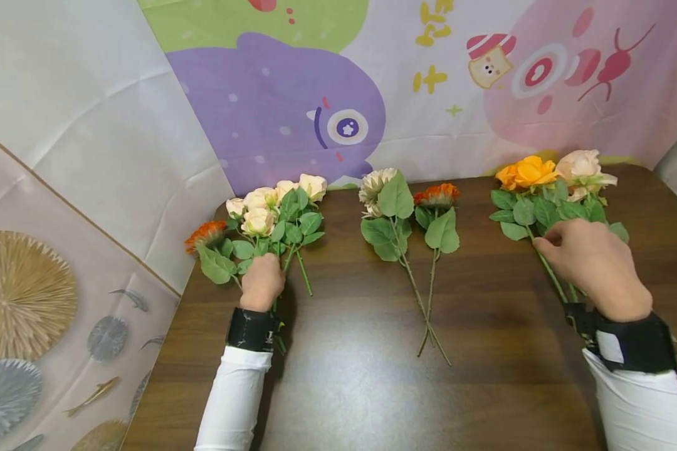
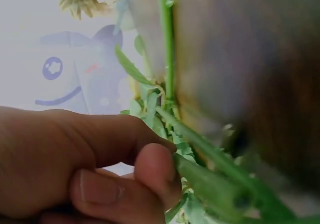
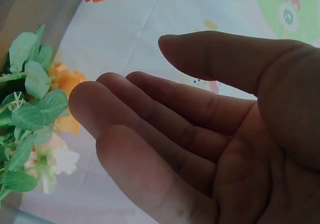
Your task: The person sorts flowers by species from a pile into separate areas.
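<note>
A bunch of cream roses (image 1: 271, 210) with an orange flower (image 1: 205, 233) lies at the table's left. My left hand (image 1: 262, 282) grips its stems; in the left wrist view the curled fingers (image 2: 157, 169) pinch a green stem (image 2: 210, 169). At the right lies a bunch with an orange rose (image 1: 527, 172) and a peach rose (image 1: 583, 166). My right hand (image 1: 592, 263) lies over that bunch's stems, its fingertips at the leaves. In the right wrist view this hand (image 3: 165, 109) is open and holds nothing, with the leaves (image 3: 30, 84) beside it.
Two single stems lie in the middle of the dark wooden table (image 1: 344, 388): a pale bloom (image 1: 375, 185) and a small orange flower (image 1: 437, 195), their stems crossing near the bottom. A cartoon-printed cloth (image 1: 293, 106) hangs behind the table. The table's left edge drops beside patterned fabric.
</note>
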A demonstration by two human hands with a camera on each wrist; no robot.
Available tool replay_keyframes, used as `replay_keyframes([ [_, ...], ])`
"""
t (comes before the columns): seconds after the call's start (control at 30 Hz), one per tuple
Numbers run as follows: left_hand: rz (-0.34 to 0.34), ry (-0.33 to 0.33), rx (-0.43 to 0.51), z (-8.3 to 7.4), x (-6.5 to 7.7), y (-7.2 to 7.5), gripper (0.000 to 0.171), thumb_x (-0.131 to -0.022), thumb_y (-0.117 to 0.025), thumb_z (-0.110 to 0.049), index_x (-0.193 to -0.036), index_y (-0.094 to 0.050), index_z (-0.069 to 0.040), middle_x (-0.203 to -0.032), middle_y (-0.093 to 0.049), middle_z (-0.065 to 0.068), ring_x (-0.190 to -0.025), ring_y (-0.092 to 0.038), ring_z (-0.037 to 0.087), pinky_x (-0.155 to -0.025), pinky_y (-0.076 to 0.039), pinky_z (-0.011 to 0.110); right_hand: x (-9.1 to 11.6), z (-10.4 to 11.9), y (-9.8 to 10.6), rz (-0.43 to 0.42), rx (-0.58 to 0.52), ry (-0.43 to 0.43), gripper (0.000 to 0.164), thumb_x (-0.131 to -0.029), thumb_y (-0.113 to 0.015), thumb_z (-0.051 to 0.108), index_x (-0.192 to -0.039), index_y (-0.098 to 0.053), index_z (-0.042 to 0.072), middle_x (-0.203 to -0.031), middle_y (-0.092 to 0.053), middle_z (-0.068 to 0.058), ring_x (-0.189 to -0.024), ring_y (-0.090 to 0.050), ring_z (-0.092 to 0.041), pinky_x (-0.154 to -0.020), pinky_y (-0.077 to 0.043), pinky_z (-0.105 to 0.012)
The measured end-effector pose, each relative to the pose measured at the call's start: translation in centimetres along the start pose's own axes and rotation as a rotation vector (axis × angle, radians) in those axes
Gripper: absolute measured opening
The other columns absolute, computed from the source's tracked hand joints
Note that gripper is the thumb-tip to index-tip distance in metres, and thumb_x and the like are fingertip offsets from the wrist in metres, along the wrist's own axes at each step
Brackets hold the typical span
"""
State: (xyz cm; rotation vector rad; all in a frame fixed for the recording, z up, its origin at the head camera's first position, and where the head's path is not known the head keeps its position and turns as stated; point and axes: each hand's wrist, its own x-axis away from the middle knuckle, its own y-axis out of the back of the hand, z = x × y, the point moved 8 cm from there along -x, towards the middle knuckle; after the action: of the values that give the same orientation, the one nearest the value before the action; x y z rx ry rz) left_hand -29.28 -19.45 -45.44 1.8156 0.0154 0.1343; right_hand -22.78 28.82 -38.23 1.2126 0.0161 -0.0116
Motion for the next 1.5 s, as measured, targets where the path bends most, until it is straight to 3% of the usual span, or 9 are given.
replay_keyframes([
  [0.23,-0.043,-0.038,0.045,-0.5,0.3,1.1,0.026,-0.090,-0.056,-0.005,-0.065,-0.054,-0.003,-0.073,-0.063,0.022,-0.063,-0.063,0.036,-0.052,-0.050,0.044,0.0,0.2,-0.3,0.013,-0.005,0.016,0.030,-0.096,-0.059,0.025,-0.092,-0.072,-0.001,-0.067,-0.062,-0.005,-0.058,-0.054,-0.024,-0.045,-0.036,-0.035],
  [0.43,-0.143,-0.099,0.111,-1.7,1.2,2.5,0.036,-0.082,-0.053,0.000,-0.053,-0.037,-0.014,-0.054,-0.040,0.004,-0.047,-0.043,0.021,-0.044,-0.036,0.032,0.0,0.8,-0.2,-0.022,0.008,0.035,0.029,-0.095,-0.059,0.025,-0.090,-0.072,0.000,-0.067,-0.064,-0.007,-0.058,-0.056,-0.025,-0.044,-0.038,-0.037],
  [0.63,-0.233,-0.180,0.195,-3.7,2.7,4.4,0.037,-0.077,-0.048,0.003,-0.053,-0.028,-0.018,-0.053,-0.021,-0.006,-0.046,-0.027,0.014,-0.042,-0.025,0.027,0.2,2.6,-0.6,-0.040,-0.032,0.068,0.025,-0.095,-0.060,0.021,-0.095,-0.072,0.000,-0.071,-0.065,-0.007,-0.057,-0.055,-0.022,-0.045,-0.037,-0.034],
  [0.77,-0.298,-0.249,0.231,-5.7,4.1,5.5,0.031,-0.081,-0.048,0.002,-0.060,-0.033,-0.015,-0.056,-0.024,-0.006,-0.047,-0.029,0.013,-0.042,-0.025,0.027,0.7,5.1,-1.0,-0.073,-0.064,0.155,0.021,-0.094,-0.064,0.018,-0.097,-0.073,0.000,-0.077,-0.070,-0.009,-0.060,-0.058,-0.019,-0.050,-0.042,-0.036],
  [0.87,-0.354,-0.320,0.256,-7.3,5.4,6.2,0.020,-0.086,-0.050,0.000,-0.069,-0.044,-0.009,-0.057,-0.035,-0.002,-0.047,-0.036,0.013,-0.042,-0.029,0.027,1.3,7.5,-1.4,-0.109,-0.107,0.249,0.015,-0.092,-0.066,0.014,-0.095,-0.074,0.002,-0.077,-0.070,-0.006,-0.062,-0.058,-0.017,-0.056,-0.045,-0.036],
  [1.03,-0.432,-0.471,0.357,-10.1,7.8,6.8,0.007,-0.091,-0.055,-0.003,-0.085,-0.058,-0.001,-0.062,-0.059,0.005,-0.047,-0.049,0.013,-0.043,-0.040,0.026,2.6,11.4,-2.5,-0.099,-0.271,0.392,0.007,-0.090,-0.070,0.009,-0.094,-0.076,0.007,-0.078,-0.071,-0.001,-0.065,-0.058,-0.010,-0.059,-0.046,-0.029],
  [1.17,-0.449,-0.626,0.477,-12.7,10.1,6.8,0.004,-0.091,-0.058,-0.002,-0.089,-0.059,0.000,-0.065,-0.065,0.005,-0.046,-0.052,0.009,-0.042,-0.041,0.020,3.7,13.6,-3.4,-0.039,-0.466,0.448,0.009,-0.092,-0.070,0.009,-0.098,-0.076,0.011,-0.084,-0.073,0.002,-0.066,-0.061,-0.006,-0.059,-0.049,-0.024],
  [1.37,-0.424,-0.792,0.588,-16.1,13.5,5.3,0.004,-0.090,-0.062,0.000,-0.091,-0.058,-0.002,-0.065,-0.065,0.001,-0.051,-0.056,0.006,-0.048,-0.042,0.013,4.7,15.4,-4.5,0.071,-0.795,0.430,0.014,-0.095,-0.067,0.011,-0.106,-0.075,0.007,-0.084,-0.074,-0.001,-0.070,-0.069,-0.010,-0.061,-0.057,-0.031],
  [1.5,-0.427,-0.864,0.596,-17.4,15.2,4.3,0.007,-0.090,-0.061,0.000,-0.092,-0.056,-0.004,-0.068,-0.066,0.001,-0.055,-0.057,0.005,-0.050,-0.041,0.010,5.1,16.2,-5.3,0.095,-0.903,0.401,0.017,-0.095,-0.067,0.012,-0.109,-0.073,0.003,-0.091,-0.074,-0.006,-0.073,-0.070,-0.012,-0.062,-0.058,-0.035],
])
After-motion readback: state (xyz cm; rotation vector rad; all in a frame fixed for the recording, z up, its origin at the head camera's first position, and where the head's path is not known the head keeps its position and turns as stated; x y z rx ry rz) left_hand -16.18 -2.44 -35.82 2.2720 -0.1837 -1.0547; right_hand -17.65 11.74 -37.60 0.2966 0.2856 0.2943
